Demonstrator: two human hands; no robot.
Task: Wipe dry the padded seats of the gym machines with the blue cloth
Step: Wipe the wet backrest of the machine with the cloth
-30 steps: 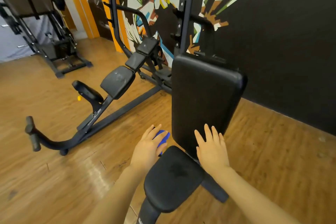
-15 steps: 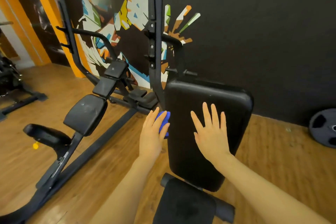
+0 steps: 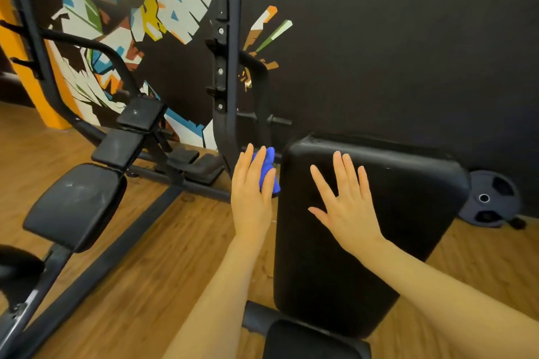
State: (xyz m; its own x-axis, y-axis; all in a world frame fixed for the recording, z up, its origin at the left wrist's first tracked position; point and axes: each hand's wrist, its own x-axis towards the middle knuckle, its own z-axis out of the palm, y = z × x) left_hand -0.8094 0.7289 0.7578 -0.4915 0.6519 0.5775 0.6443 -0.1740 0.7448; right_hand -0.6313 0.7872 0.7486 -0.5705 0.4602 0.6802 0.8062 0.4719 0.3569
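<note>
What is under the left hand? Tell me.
A bunched blue cloth shows past the left hand, beside the back pad. How far the cloth runs beneath the palm is hidden.

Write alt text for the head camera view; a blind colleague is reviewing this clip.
A person's left hand holds a blue cloth beside an upright black backrest pad, while the right hand lies flat, fingers spread, on the pad. Another black machine stands left on the wooden floor.

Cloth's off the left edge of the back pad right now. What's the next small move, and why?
Probably slide the left hand rightward so the blue cloth lands on the upright back pad. The cloth sits just left of the pad's edge, while the right hand lies flat on the pad, bracing it.
</note>
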